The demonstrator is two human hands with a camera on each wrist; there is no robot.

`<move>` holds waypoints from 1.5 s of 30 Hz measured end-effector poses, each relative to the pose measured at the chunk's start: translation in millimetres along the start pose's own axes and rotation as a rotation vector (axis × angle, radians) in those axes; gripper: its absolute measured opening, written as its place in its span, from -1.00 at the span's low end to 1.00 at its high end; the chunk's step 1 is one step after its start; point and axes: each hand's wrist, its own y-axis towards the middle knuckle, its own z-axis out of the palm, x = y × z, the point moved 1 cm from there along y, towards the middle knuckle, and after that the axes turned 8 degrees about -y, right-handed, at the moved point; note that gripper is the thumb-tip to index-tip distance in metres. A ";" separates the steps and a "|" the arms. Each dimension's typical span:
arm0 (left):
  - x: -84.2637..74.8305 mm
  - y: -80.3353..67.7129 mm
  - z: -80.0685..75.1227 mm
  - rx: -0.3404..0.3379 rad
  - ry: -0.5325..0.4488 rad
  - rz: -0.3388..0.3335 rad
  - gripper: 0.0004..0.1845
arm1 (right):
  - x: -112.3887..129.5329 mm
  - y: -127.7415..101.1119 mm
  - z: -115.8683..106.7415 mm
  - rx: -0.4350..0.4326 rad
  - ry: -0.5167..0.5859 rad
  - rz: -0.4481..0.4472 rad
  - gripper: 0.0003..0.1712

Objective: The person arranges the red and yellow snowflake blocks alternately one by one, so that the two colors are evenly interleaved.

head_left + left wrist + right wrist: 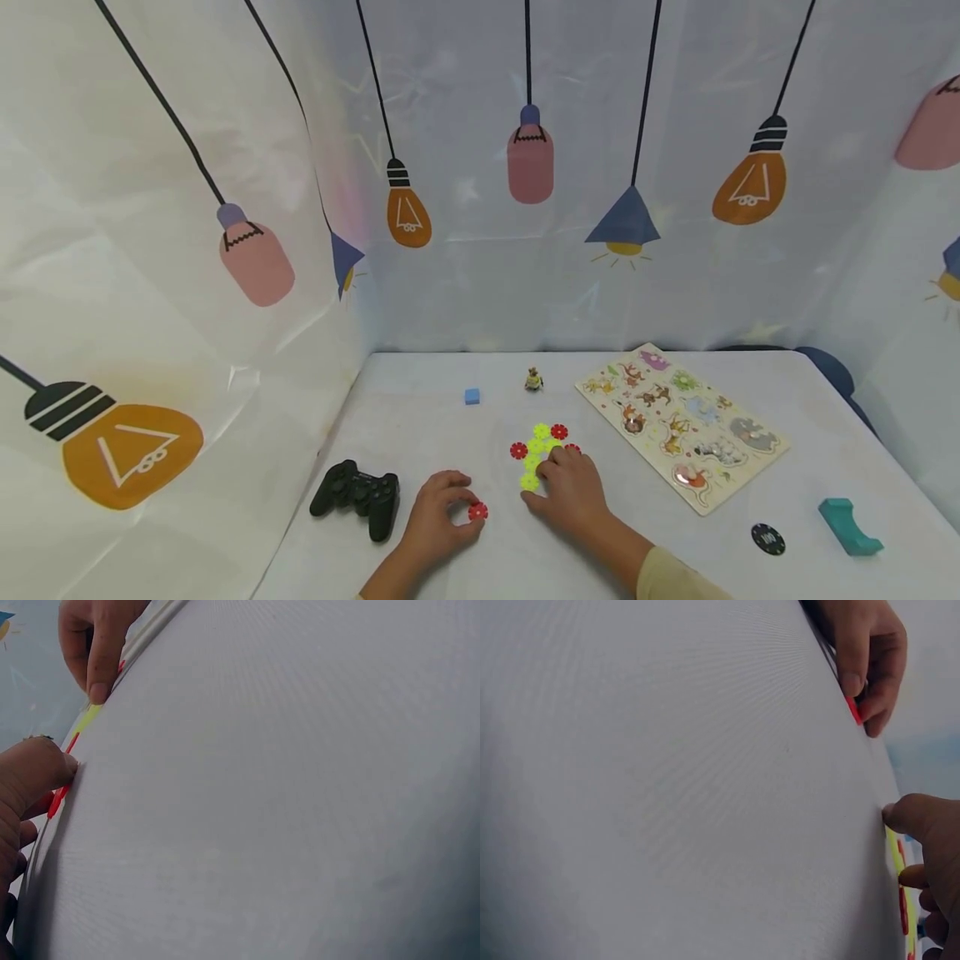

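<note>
The left hand (437, 518) pinches a red gear (477, 512); the right hand (572, 492) rests on joined gears (542, 451).

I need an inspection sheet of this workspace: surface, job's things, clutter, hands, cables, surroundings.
Surface: white table.
Job's things: red gear piece; cluster of yellow and red gear pieces.
Clutter: black game controller, blue cube, small figurine, animal puzzle board, black chip, teal block.
Hands: left hand pinches the red gear piece; right hand rests on the cluster.
Cables: nothing seen.
Surroundings: curtain printed with lamps.
</note>
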 end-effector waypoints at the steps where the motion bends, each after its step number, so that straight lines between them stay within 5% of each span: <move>1: 0.2 0.3 0.0 0.000 0.000 0.000 -0.80 | 0.4 0.5 -0.3 -0.005 0.003 0.002 -0.50; 12: -2.6 -5.1 -0.7 0.013 -0.009 -0.036 -0.81 | 5.6 1.0 6.4 0.024 0.025 0.008 -0.56; 19: -1.1 -6.2 0.1 0.005 -0.005 0.010 -0.79 | 2.6 -0.1 9.8 -0.009 0.079 -0.025 -0.64; 29: 0.1 -0.4 -3.4 0.014 -0.002 0.098 -0.79 | -7.1 -16.2 3.1 0.040 0.420 -0.211 -0.71; 37: 3.2 0.1 -5.8 0.058 -0.010 0.099 -0.75 | -3.1 -14.6 12.2 0.065 0.418 -0.278 -0.73; 45: 5.5 0.9 -7.6 0.059 -0.040 0.137 -0.76 | 10.6 -7.7 16.9 0.117 0.428 -0.244 -0.71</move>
